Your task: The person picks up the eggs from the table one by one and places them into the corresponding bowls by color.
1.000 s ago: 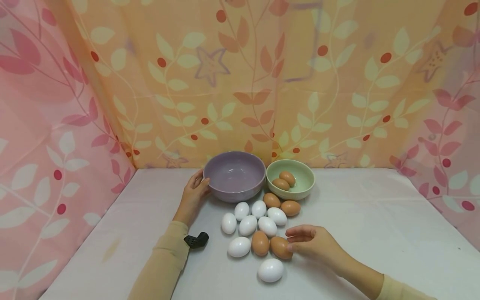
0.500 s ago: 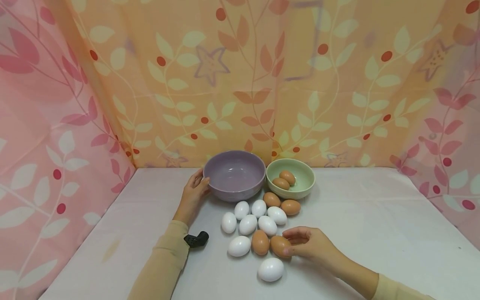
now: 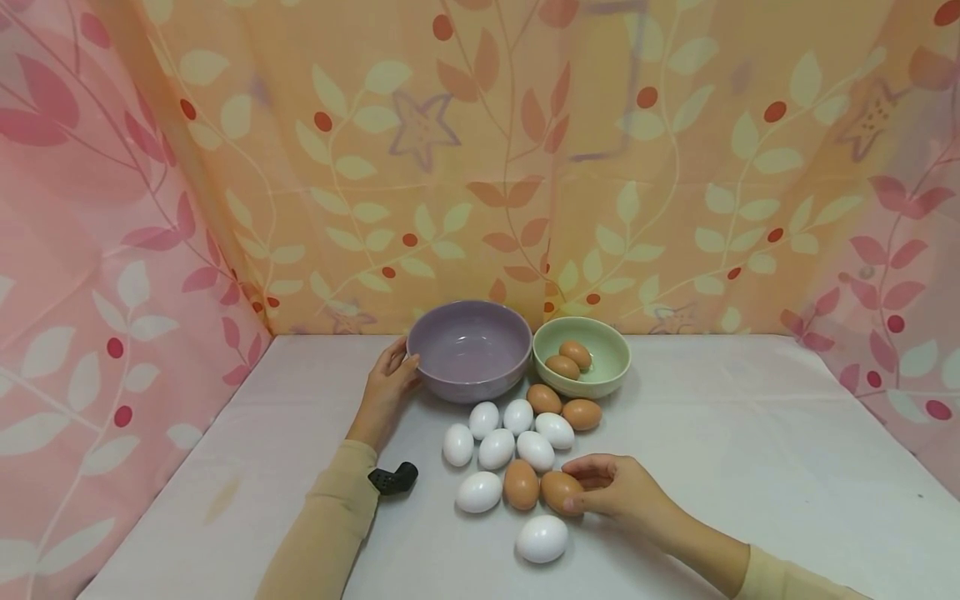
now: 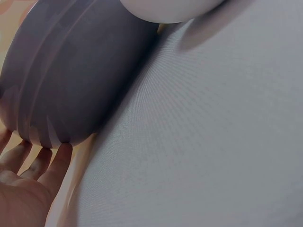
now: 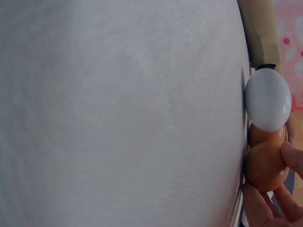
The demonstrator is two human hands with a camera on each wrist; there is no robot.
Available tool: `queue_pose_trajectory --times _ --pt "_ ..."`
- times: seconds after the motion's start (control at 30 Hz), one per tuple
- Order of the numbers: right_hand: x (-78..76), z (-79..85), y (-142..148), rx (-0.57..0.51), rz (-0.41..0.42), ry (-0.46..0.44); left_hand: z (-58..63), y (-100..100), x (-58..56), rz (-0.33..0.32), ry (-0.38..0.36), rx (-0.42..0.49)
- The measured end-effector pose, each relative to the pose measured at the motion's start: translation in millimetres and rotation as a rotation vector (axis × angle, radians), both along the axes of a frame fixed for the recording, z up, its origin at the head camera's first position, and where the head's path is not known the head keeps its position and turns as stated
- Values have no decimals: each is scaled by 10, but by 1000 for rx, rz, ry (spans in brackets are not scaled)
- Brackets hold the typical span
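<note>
Brown egg point(image 3: 558, 491), in front of purple bowl point(image 3: 468, 354): pinched by right hand point(image 3: 618, 490); could be dropped in lifting, shell glossy. Bowl: touched by left hand point(image 3: 388, 382), fingers spread.

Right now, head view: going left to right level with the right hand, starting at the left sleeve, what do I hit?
Left sleeve → black wrist piece → white egg → brown egg → held brown egg → right hand.

Glossy purple bowl point(image 3: 468, 354), smooth shiny eggs point(image 3: 557, 492), matt woven tablecloth point(image 3: 750, 433), cloth backdrop point(image 3: 480, 158)
</note>
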State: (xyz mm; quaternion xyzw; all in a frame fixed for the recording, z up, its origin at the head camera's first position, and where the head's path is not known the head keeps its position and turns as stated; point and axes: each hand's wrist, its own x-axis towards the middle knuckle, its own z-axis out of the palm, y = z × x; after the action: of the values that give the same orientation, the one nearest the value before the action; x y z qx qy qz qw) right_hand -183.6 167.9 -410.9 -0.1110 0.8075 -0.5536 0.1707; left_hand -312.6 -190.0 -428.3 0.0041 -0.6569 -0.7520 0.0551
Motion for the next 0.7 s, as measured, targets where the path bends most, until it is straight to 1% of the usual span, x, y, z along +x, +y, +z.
queue_pose_trajectory --times 0.2,0.33,0.47,0.7 --pt "13 11 -4 5 -21 -25 3 -6 0 0 -5 -4" --pt "26 63 9 18 -24 -11 6 0 6 0 -7 -3" --pt "11 169 37 25 -27 2 11 2 12 3 -13 -9" --pt "-87 393 73 57 -65 21 23 4 17 9 -14 -17"
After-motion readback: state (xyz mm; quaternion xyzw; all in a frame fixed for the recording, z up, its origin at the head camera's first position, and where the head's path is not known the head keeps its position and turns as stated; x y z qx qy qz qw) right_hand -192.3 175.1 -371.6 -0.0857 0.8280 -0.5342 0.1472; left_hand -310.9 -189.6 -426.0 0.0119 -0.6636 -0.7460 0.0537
